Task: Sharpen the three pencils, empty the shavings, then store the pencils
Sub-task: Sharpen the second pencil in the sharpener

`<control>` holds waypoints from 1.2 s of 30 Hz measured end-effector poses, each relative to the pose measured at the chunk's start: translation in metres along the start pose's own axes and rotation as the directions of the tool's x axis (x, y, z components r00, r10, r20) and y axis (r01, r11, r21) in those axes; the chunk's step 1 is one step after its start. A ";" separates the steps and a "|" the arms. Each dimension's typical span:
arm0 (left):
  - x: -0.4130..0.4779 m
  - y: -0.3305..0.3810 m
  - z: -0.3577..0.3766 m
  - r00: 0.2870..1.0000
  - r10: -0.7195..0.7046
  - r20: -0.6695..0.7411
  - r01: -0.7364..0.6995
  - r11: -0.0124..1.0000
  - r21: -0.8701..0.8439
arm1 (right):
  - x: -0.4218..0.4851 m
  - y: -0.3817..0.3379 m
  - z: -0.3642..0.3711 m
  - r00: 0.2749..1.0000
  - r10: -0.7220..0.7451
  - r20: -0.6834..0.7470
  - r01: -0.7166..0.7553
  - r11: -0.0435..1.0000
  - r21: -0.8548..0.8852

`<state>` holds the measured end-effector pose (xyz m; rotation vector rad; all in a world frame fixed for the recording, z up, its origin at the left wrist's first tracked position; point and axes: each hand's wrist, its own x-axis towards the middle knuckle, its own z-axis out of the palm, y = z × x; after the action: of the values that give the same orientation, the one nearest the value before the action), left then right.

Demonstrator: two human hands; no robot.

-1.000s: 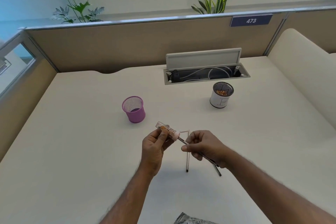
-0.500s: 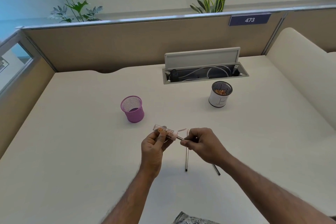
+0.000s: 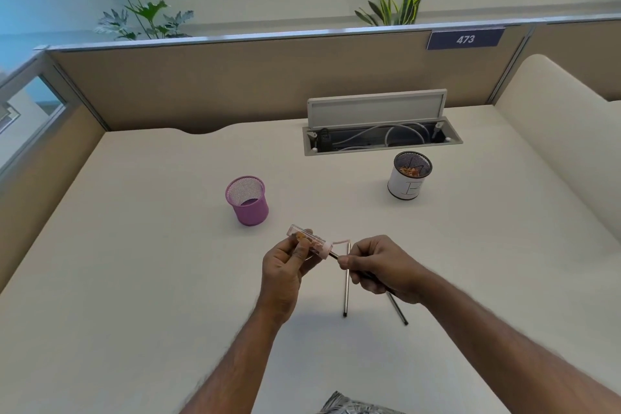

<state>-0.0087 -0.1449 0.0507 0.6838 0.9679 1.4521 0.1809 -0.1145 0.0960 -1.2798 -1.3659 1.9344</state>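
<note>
At five o'clock from the purple mesh cup (image 3: 248,202), left hand (image 3: 285,267) fingers wrap the clear sharpener (image 3: 317,242); right hand (image 3: 381,265) pinches the pencil (image 3: 335,256) seated in it. Light, stiff, brittle-tipped, likely: grip near the sharpener.

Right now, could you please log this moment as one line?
left hand holds sharpener | right hand pinches pencil in sharpener | spare pencils on desk

The round purple pen cup (image 3: 248,202) is fine wire mesh. The tubular sharpener (image 3: 307,240) is clear glossy plastic with a pale pink cap. The dark pencil lying flat (image 3: 346,282) shines smoothly. The cream desk top (image 3: 134,245) looks matt; the beige partition panel (image 3: 235,84) looks cloth-covered.
</note>
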 end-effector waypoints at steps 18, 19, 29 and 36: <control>0.014 0.019 -0.017 0.989 0.021 -0.146 -0.048 0.982 -0.185 | -0.012 0.008 -0.015 0.998 0.000 -0.056 0.001 1.000 0.013; 0.013 0.019 -0.016 0.988 0.017 -0.154 -0.047 0.980 -0.192 | -0.013 0.008 -0.015 0.998 -0.013 -0.064 0.014 1.000 0.013; 0.002 0.013 -0.010 0.995 -0.010 -0.103 -0.010 0.982 -0.190 | -0.016 0.006 -0.014 0.991 -0.107 -0.085 0.109 0.994 0.020; 0.000 0.013 -0.009 0.991 -0.035 -0.128 0.009 0.979 -0.204 | -0.015 0.006 -0.012 0.990 -0.111 -0.086 0.113 0.993 0.024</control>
<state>-0.0234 -0.1455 0.0578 0.4315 0.9083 1.5662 0.1993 -0.1226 0.0960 -1.2299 -1.3341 1.7985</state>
